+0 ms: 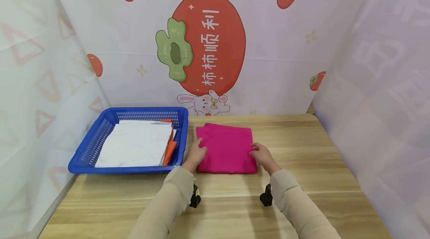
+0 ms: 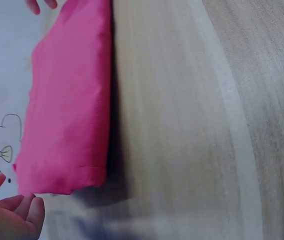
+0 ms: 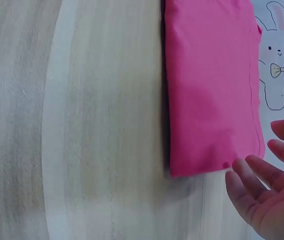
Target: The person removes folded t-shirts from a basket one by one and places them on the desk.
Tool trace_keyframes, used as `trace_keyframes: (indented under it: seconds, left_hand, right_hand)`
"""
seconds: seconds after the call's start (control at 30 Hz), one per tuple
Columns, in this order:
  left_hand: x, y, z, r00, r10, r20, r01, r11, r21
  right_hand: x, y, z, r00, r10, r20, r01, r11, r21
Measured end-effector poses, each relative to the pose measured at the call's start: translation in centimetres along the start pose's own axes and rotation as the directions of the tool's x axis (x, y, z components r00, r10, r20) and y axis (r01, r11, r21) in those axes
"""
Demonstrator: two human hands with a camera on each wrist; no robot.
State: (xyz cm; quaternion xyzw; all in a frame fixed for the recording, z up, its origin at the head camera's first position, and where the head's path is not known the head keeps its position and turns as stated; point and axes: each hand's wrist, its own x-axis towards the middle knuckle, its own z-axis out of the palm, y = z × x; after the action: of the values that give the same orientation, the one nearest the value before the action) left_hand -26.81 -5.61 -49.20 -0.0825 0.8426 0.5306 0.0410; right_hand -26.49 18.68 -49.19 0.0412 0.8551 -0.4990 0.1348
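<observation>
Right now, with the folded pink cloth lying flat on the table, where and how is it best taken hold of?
Probably by its two short side edges, one hand from each side. The folded pink cloth lies flat and square, and the left hand and right hand already flank those edges, fingers open.

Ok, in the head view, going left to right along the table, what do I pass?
Blue basket holding white folded cloth → left hand → folded pink cloth → right hand.
</observation>
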Motion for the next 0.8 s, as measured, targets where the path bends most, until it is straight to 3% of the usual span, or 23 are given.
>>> trace_keyframes:
  seconds: [0.2,0.57,0.8]
  left_hand:
    - [-0.9,1.2,-1.1,0.999,0.027,0.021,-0.027,0.999,0.044]
    - [-2.8,3.6,-2.8,0.989,0.067,0.131,-0.062,0.997,-0.043]
    - [-3.5,3.3,-4.9,0.99,0.085,0.109,-0.08,0.995,-0.054]
  right_hand:
    - [-0.4,0.0,0.8,0.999,-0.021,0.026,0.02,0.999,0.041]
    - [-0.7,-2.2,2.2,0.994,-0.102,0.031,0.098,0.99,0.102]
    - [-1.3,-3.7,4.1,0.991,-0.123,0.048,0.111,0.972,0.207]
